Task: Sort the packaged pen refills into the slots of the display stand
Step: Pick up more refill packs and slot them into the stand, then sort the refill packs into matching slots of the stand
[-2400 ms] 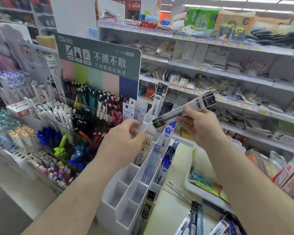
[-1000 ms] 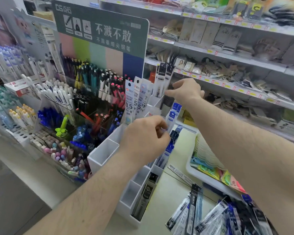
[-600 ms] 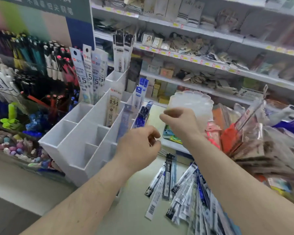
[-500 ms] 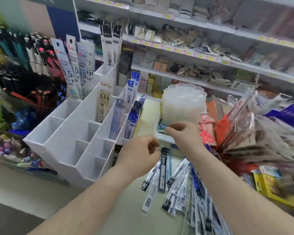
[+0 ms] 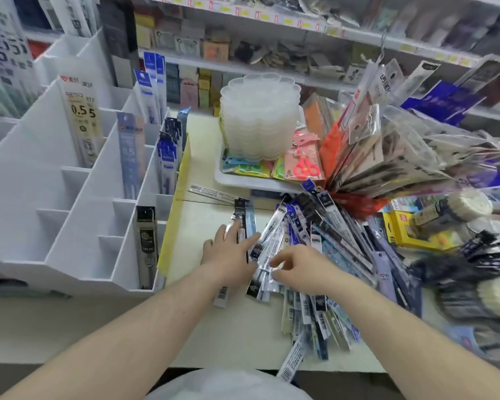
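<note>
Both hands have dropped to the heap of flat plastic-packed pen refills [image 5: 315, 243] on the cream surface [image 5: 243, 336]: left hand [image 5: 228, 252] fingers spread, right hand [image 5: 298, 267] fingers loosely curled; white slotted display stand [image 5: 78, 203] at left edge, blurred packets crowd right

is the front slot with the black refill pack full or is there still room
Still room. One black refill pack stands upright in that front slot of the white display stand, with white slot wall showing beside it.

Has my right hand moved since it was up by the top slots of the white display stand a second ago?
Yes. The right hand has come down and away from the display stand and now reaches into the loose refill packs on the counter.
</note>
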`<action>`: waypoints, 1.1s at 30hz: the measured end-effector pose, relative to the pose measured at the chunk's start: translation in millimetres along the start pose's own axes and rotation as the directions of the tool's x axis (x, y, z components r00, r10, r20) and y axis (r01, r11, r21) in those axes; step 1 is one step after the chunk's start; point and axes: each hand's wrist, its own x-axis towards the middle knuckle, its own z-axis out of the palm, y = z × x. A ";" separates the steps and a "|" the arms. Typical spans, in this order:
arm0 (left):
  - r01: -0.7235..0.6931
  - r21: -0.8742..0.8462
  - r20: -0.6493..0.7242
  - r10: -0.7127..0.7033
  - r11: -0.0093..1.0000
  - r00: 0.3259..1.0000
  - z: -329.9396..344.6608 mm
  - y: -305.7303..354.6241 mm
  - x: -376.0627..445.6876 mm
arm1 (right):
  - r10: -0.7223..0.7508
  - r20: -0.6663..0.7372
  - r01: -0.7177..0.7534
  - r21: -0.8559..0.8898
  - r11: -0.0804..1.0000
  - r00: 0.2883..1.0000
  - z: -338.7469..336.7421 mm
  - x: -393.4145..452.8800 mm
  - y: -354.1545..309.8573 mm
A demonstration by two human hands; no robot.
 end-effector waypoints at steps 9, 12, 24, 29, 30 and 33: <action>0.003 0.004 -0.127 -0.003 1.000 0.992 7.3 -25.0 -6.1 | 0.175 -0.138 -0.202 -0.224 0.953 0.975 38.6 24.7 -11.4; 0.032 -0.082 -0.137 -0.044 0.996 0.990 3.3 -33.0 -13.8 | 0.163 -0.139 -0.191 -0.223 0.956 0.977 48.3 34.2 -25.9; 0.268 -0.159 -0.157 -0.293 0.950 0.943 -6.5 -25.0 -8.3 | 0.110 -0.332 -0.096 0.057 0.994 0.937 34.1 20.8 -33.6; 0.398 -0.096 -0.077 -0.406 0.912 0.911 -0.9 3.2 13.1 | 0.249 -0.165 -0.262 -0.066 0.963 0.954 42.6 19.4 -27.0; 0.409 -0.105 -0.076 -0.418 0.906 0.906 -0.6 6.4 16.2 | 0.219 -0.148 -0.225 -0.023 0.974 0.964 47.7 22.1 -27.2; 0.432 -0.185 -0.074 -0.450 0.883 0.890 -2.8 3.7 22.4 | 0.143 -0.148 -0.112 0.201 0.973 0.979 55.0 29.6 -27.5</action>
